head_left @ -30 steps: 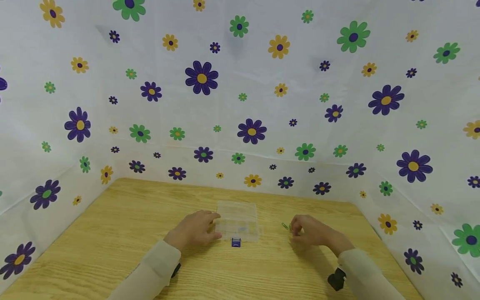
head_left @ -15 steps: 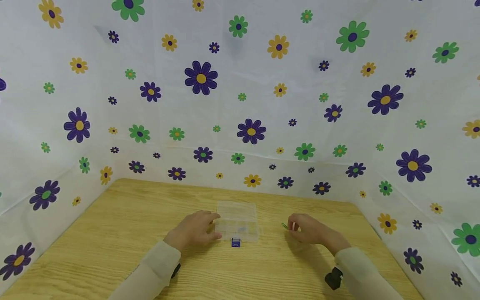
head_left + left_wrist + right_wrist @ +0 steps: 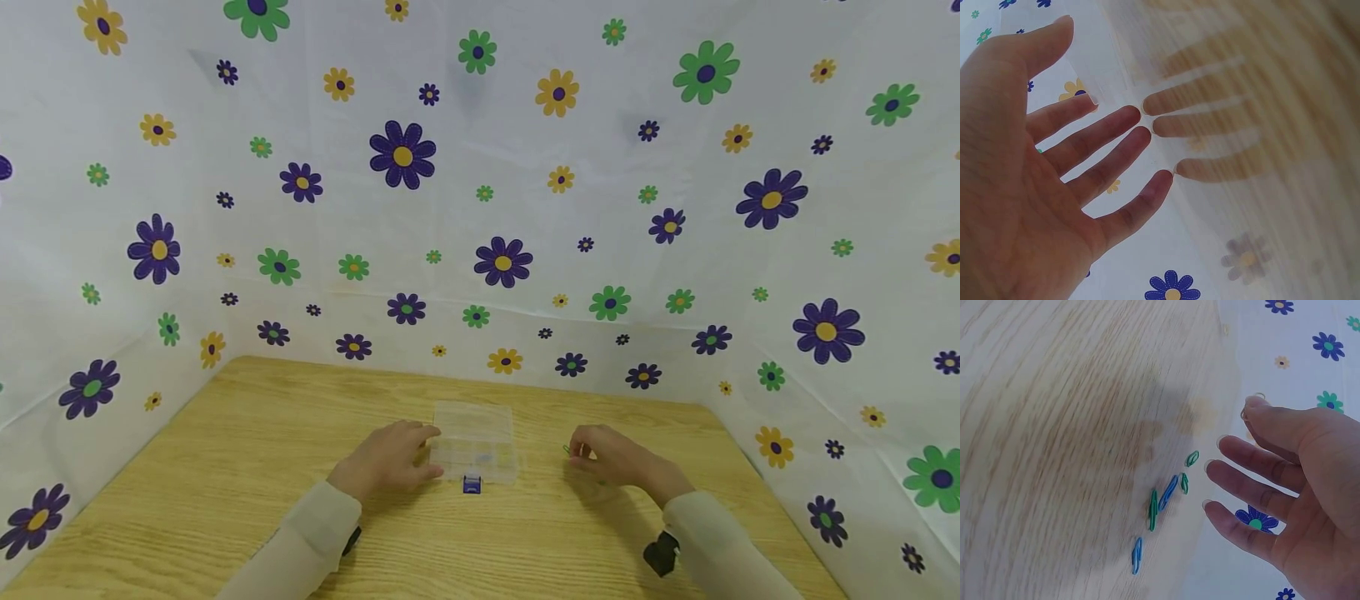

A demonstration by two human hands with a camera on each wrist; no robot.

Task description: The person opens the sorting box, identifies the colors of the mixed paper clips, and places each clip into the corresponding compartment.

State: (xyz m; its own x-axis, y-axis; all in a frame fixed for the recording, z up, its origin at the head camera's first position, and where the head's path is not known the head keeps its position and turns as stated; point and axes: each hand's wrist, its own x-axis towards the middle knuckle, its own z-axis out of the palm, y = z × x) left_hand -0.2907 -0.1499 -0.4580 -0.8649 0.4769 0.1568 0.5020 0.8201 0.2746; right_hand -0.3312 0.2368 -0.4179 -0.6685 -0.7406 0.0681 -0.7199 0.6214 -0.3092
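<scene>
My right hand (image 3: pixel 611 454) hovers low over the table, right of a clear plastic box. In the right wrist view its thumb and forefinger pinch a thin yellowish paper clip (image 3: pixel 1259 395), while the other fingers are spread. Several green and blue paper clips lie beneath, among them a green paper clip (image 3: pixel 1153 510) and a blue paper clip (image 3: pixel 1137 555); the hand hides most of them from the head camera. My left hand (image 3: pixel 393 456) is at the left side of the clear plastic box (image 3: pixel 457 468), fingers extended and holding nothing; its fingertips meet their reflections on the glossy tabletop.
The box's lid (image 3: pixel 472 419) is folded back, and a blue clasp (image 3: pixel 472 485) sits at its front. Small bluish and yellow contents show in its right compartments. White flowered cloth (image 3: pixel 480 208) walls the wooden table (image 3: pixel 285 433) at the back and sides.
My right hand has shifted left toward the box and now covers more of the green clips in the head view. The left hand and the box have stayed put.
</scene>
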